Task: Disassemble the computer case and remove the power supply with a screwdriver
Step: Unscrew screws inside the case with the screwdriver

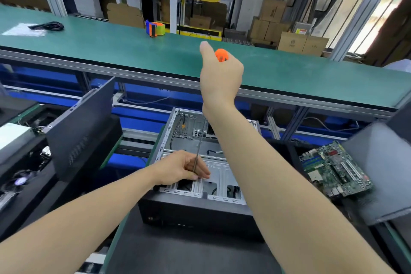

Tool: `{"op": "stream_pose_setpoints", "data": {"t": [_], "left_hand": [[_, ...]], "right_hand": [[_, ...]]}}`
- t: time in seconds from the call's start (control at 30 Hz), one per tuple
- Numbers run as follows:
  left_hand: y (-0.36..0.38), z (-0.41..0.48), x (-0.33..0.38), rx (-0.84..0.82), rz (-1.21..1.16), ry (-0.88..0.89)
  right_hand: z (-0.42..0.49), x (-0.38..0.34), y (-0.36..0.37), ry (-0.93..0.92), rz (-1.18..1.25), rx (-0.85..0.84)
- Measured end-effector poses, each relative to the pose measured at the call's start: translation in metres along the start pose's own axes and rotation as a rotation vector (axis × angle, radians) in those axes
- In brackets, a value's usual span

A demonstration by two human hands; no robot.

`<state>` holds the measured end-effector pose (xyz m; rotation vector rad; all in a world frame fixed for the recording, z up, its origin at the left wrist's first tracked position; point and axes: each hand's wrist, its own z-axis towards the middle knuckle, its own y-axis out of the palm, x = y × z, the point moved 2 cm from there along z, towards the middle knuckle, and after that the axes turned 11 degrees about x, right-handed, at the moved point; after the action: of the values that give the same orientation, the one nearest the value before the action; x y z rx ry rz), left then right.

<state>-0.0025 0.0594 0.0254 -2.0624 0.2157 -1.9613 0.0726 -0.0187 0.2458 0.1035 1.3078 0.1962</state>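
status: computer case (195,211) sits at 6 o'clock in my view, lid off, open side up, mostly stripped. I can't pick out the power supply inside it from this angle

right hand (220,78) is up at 12 o'clock of the case, fist wrapped round the orange handle of the long screwdriver (221,54). left hand (180,168) pinches the shaft low down, thumb and fingers closed on it, resting on the bare metal bracket (219,174) at the case's near edge. The tip is hidden behind the fingers, so I can't tell if it's seated in a screw

risks as I see them:
- long shaft, drive hand far above the tip: any tilt and the bit cams out, rounds the head or skates across the bracket
- the left fingers are right at the tip, first thing hit if it slips, with stamped sheet edges just beside them
- cutouts in the bracket at 6 o'clock of the tip: a freed screw could drop through into the chassis
- loose cables (178,131) at 11 o'clock inside could snag whatever gets lifted out
- bare motherboard (335,169) at 3 o'clock, near my right elbow: a wide swing could knock it
- side panel (82,131) leaning at 9 o'clock could tip if the bench gets jolted
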Motion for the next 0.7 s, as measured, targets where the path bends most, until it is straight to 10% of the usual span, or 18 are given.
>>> {"op": "stream_pose_setpoints", "data": {"t": [0.17, 0.47, 0.7], "left_hand": [[0.002, -0.002, -0.006, 0.054, -0.067, 0.017], [0.002, -0.004, -0.008, 0.125, -0.067, 0.016], [-0.002, -0.009, -0.005, 0.311, 0.378, 0.125]], "right_hand": [[-0.002, 0.003, 0.009, -0.014, 0.060, -0.141], [0.019, 0.005, 0.013, 0.226, 0.245, -1.018], [0.020, 0.005, 0.012, 0.361, 0.347, -1.256]]}}
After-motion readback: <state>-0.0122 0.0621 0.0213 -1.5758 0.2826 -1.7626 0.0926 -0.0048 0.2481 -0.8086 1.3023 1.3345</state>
